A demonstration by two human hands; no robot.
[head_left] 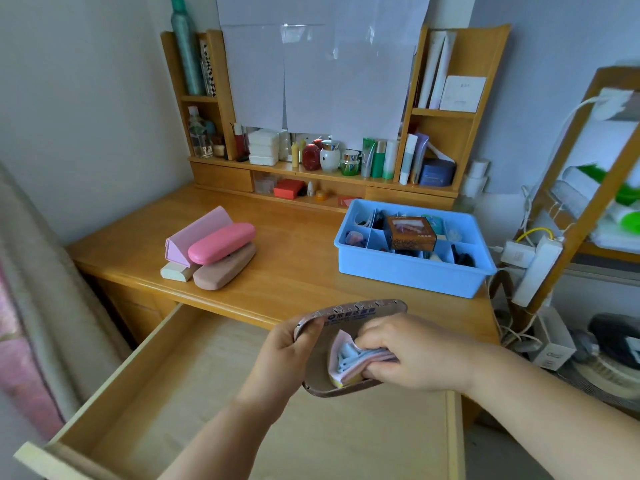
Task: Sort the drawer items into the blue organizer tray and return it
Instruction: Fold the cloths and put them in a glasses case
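while the blue organizer tray sits part-filled on the desk and cases remain unsorted, left hand grips open brown case, right hand pinching folded cloths inside.

My two bare hands and forearms, nothing worn on either.

My left hand and my right hand both come into view uncovered: I see no glove, no ring on the fingers that show, no watch or strap or bracelet at either wrist. My forearms are bare all the way down to the bottom edge of the view, with no sleeve or cuff reaching into it. The left forearm runs in from the lower middle, the right from the lower right corner, and it looks broader there because it is closest to the camera. My fingernails are too small and blurred for me to tell anything about them.
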